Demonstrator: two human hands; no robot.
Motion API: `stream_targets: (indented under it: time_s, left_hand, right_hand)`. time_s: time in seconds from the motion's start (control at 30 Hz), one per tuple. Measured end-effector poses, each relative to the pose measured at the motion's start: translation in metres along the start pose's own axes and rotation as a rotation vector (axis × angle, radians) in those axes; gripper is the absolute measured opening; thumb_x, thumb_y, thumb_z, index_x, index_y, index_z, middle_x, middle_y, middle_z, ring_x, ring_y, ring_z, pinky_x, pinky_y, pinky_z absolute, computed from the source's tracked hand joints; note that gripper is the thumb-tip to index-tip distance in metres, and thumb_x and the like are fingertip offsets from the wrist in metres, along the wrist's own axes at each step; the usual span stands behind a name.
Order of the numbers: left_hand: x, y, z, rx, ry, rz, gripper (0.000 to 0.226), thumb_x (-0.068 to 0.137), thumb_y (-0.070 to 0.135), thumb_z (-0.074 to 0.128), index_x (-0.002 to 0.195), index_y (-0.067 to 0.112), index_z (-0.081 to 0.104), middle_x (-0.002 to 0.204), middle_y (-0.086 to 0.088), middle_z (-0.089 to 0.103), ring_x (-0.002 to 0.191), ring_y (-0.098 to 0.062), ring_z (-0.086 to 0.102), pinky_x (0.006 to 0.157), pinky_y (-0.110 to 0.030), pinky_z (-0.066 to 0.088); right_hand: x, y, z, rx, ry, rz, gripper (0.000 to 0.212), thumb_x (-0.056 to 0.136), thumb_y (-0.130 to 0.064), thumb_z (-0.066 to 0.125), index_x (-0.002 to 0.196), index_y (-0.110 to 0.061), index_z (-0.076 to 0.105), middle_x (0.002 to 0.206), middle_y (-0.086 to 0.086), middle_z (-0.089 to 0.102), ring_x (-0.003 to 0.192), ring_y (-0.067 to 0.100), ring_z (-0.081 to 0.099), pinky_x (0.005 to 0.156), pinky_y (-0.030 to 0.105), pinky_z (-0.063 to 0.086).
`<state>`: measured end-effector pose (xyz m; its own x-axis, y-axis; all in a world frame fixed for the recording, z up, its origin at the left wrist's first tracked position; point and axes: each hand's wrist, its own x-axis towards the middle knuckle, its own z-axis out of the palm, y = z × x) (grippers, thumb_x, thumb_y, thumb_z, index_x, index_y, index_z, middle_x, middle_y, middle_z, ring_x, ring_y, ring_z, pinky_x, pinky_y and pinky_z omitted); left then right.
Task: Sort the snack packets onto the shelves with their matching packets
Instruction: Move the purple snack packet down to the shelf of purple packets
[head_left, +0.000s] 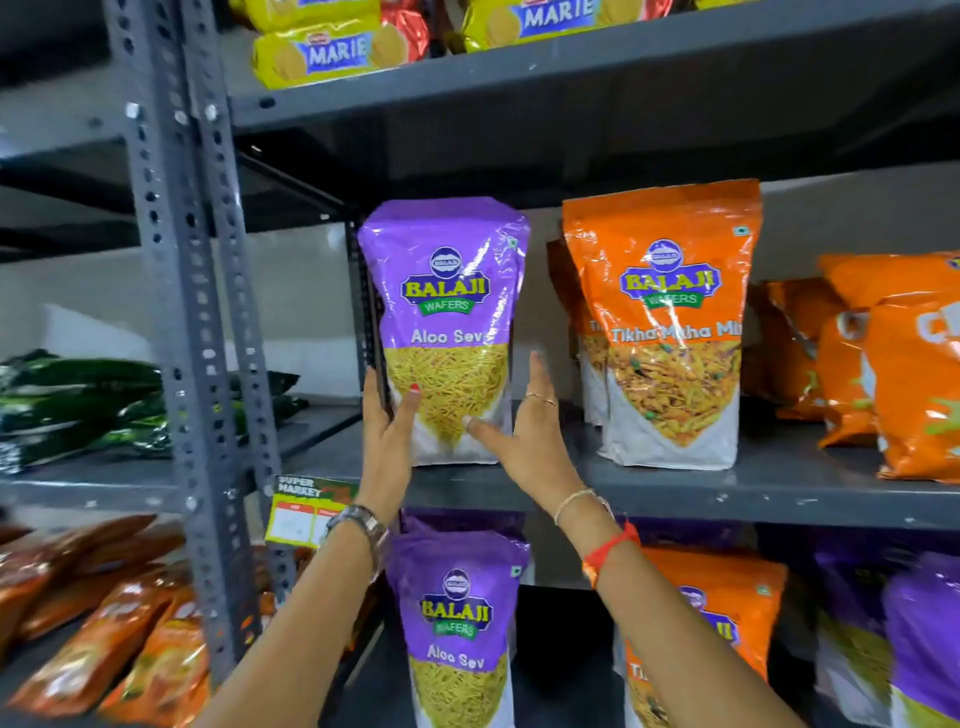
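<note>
A purple Aloo Sev packet (447, 312) stands upright at the left end of the grey middle shelf (779, 483). My left hand (387, 441) grips its lower left edge, thumb on the front. My right hand (524, 436) holds its lower right edge, thumb across the front and fingers up along the side. To its right stands an orange Tikha Mitha Mix packet (670, 322) with another behind it. On the shelf below stand a second purple Aloo Sev packet (457, 623), an orange packet (727, 613) and more purple packets (914, 639).
Orange chip bags (893, 364) lie at the right of the middle shelf. Yellow Marie biscuit packs (332, 49) fill the top shelf. Perforated grey uprights (187, 312) split off a left rack with dark green packets (78, 405) and orange-brown packets (93, 623). A price tag (301, 514) hangs from the shelf edge.
</note>
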<state>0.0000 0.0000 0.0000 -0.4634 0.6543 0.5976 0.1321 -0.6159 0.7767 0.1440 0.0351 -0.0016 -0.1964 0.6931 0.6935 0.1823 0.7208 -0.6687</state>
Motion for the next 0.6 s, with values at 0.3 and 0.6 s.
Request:
stream_targets:
  time_s: [0.3, 0.6]
  left_hand:
    - [0.022, -0.004, -0.009, -0.218, -0.123, -0.393, 0.060, 0.080, 0.033, 0.061, 0.129, 0.001, 0.048, 0.131, -0.019, 0.058, 0.120, -0.033, 0.055, 0.108, -0.049, 0.039]
    - [-0.007, 0.021, -0.021, -0.112, -0.236, -0.263, 0.022, 0.089, 0.019, 0.055, 0.107, 0.009, 0.060, 0.100, -0.003, 0.070, 0.089, -0.018, 0.067, 0.083, -0.031, 0.055]
  right_hand:
    - [0.020, 0.007, 0.012, 0.105, -0.079, 0.220, 0.086, 0.063, -0.026, 0.089, 0.127, -0.009, 0.034, 0.133, 0.013, 0.055, 0.124, 0.028, 0.053, 0.105, 0.043, 0.044]
    - [-0.003, -0.008, -0.009, 0.164, -0.074, 0.191, 0.077, 0.058, -0.030, 0.090, 0.114, -0.024, 0.038, 0.114, -0.002, 0.061, 0.116, 0.024, 0.058, 0.102, 0.042, 0.047]
